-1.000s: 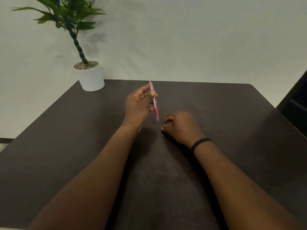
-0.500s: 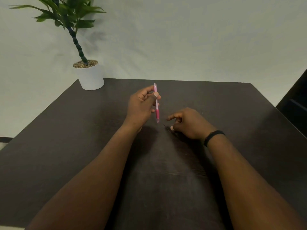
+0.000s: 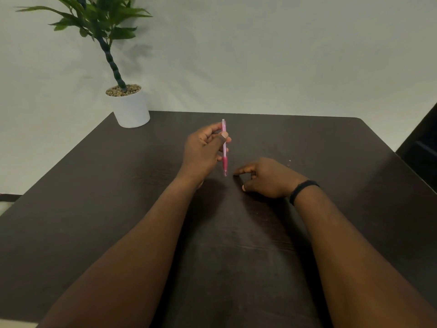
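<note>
My left hand (image 3: 203, 152) holds a pink mechanical pencil (image 3: 224, 147) between thumb and fingers, near the middle of the dark table (image 3: 94, 209). The pencil stands almost upright with its darker pink grip and tip pointing down, just above the tabletop. My right hand (image 3: 267, 178) rests low on the table just right of the pencil tip. Its forefinger points left toward the tip and the thumb sits apart from it. I see nothing between those fingers. A black band (image 3: 303, 189) circles the right wrist.
A green plant in a white pot (image 3: 131, 107) stands at the table's far left corner, against a pale wall. A few tiny light specks (image 3: 289, 162) lie right of my right hand. A dark piece of furniture (image 3: 421, 143) sits beyond the right edge.
My right hand has slid right and its thumb and forefinger, pinched together at the tabletop a second ago, have come apart. The pencil has tilted more upright in my left hand.
</note>
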